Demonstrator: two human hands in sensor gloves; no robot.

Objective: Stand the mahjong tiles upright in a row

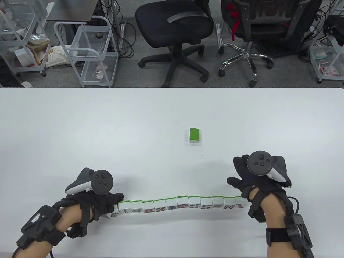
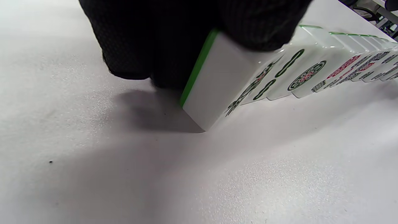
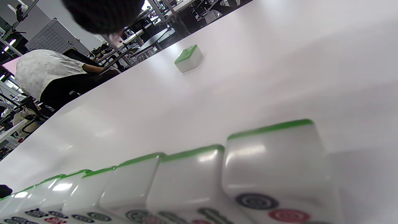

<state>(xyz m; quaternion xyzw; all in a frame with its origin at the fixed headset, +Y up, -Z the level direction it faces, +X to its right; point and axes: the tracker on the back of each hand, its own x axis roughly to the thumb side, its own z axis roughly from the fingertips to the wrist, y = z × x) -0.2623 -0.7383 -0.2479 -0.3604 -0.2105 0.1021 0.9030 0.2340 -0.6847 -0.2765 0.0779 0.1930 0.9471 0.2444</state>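
A row of several white, green-backed mahjong tiles [image 1: 177,203] stands upright near the table's front edge, faces toward me. My left hand [image 1: 114,202] grips the leftmost tile [image 1: 114,214], which is tilted with one corner on the table beside the row's left end. In the left wrist view my fingers [image 2: 174,34] hold that tile [image 2: 217,87] from above. My right hand [image 1: 240,176] is open with fingers spread, just behind the row's right end, holding nothing. The end tile [image 3: 276,161] shows close in the right wrist view. One tile [image 1: 194,134] lies face down, alone, mid-table.
The white table [image 1: 80,129] runs to its far edge [image 1: 172,88]. Office chairs [image 1: 177,24] and wire carts [image 1: 91,51] stand beyond it. The lone tile also shows in the right wrist view [image 3: 188,58].
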